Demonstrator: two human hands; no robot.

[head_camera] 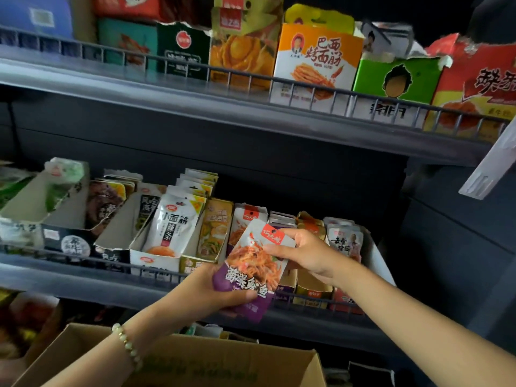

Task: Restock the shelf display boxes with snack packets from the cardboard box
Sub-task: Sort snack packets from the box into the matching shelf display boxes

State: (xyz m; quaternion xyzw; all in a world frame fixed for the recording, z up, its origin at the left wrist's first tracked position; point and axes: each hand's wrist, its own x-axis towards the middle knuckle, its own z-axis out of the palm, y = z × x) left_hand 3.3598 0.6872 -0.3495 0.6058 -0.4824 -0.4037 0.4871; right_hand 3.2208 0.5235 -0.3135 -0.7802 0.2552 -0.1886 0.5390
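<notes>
A purple-and-white snack packet (252, 270) with a red tab is held up in front of the middle shelf. My left hand (208, 287) grips its lower left part, thumb across the purple front. My right hand (308, 255) pinches its upper right edge near the red tab. Just behind the packet stands its display box (245, 219) with matching packets, partly hidden. The open cardboard box (195, 364) lies below my arms at the bottom of the view; its contents are not visible.
The middle shelf (83, 277) carries a row of torn-open display boxes behind a low wire rail, among them a white noodle-snack box (170, 227). The upper shelf (195, 88) holds taller boxes. A white price strip (491, 169) juts out at right.
</notes>
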